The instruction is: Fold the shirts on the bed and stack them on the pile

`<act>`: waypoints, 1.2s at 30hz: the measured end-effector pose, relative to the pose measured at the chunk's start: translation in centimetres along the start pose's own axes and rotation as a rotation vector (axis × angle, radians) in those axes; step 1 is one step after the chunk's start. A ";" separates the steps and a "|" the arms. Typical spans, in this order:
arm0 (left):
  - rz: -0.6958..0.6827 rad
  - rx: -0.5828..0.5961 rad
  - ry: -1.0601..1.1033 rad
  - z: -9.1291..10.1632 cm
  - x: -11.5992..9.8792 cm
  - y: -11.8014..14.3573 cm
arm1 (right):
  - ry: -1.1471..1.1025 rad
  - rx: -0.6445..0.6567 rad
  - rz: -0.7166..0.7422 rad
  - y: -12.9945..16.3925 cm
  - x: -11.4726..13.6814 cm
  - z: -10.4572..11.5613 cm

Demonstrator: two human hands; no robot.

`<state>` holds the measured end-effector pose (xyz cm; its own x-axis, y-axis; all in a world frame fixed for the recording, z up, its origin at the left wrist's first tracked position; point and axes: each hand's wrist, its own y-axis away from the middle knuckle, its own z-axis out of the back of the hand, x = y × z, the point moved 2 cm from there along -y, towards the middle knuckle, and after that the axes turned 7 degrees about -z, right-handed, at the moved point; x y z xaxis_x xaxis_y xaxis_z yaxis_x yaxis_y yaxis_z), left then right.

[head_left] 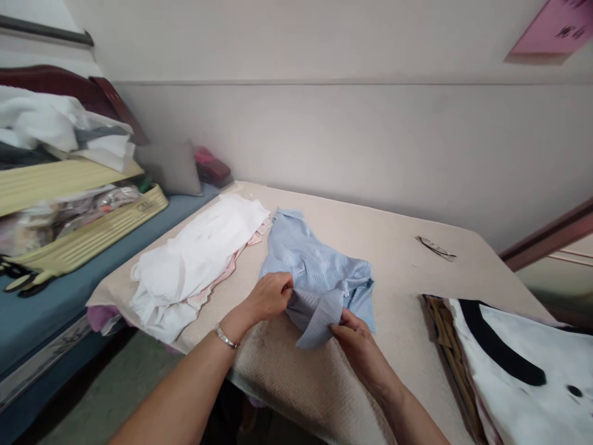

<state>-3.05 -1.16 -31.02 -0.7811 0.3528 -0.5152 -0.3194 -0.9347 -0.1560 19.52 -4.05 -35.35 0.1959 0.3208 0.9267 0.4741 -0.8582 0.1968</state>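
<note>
Nearest the camera, two bare forearms reach out over the near edge of a table covered in a beige textured cloth (296, 377). The left hand (269, 296), with a metal bracelet (225, 337) at the wrist, has its fingers closed in a pinch on the near left edge of a light blue striped shirt (315, 266). The right hand (354, 337) lies just to the right and slightly nearer, its thumb and fingers closed on a flap of the same shirt, which looks like a cuff or sleeve end hanging toward the table edge. Both hands touch the fabric; the gathered flap lies between them, and the left hand sits a little farther in.

The shirt is crumpled in the middle of the table, its length running from the hands away and slightly leftward toward the far side, so the bulk of it lies beyond the fingers.

To the left, just beside the shirt, a stack of white and pale pink garments (194, 266) overhangs the table's left edge. At the near right, a white garment with a black band (514, 358) lies on a pile. Farther right, well apart from the shirt, a pair of eyeglasses (435, 248) rests on the cloth. Beyond on the left, a blue-covered bed (41, 303) holds a yellow tray (92, 235) and folded linens.
</note>
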 end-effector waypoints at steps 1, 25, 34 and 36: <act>-0.002 -0.046 0.069 0.0 -0.2 0.0 | -0.082 -0.010 0.007 0.0 0.4 0.1; -0.276 -0.121 0.286 -2.7 -4.1 0.1 | -0.251 -0.017 0.012 0.5 1.6 0.6; -0.217 -0.098 0.215 -2.4 -4.5 0.5 | -0.305 0.030 -0.017 0.6 2.3 0.3; -0.181 -0.141 0.245 -2.4 -4.5 0.5 | -0.335 0.022 -0.017 0.6 2.5 0.4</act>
<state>1.55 -3.32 -30.79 -0.5606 0.5093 -0.6529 -0.3505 -0.8603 -0.3702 20.62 -3.63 -33.08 0.4572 0.4515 0.7662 0.4973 -0.8440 0.2006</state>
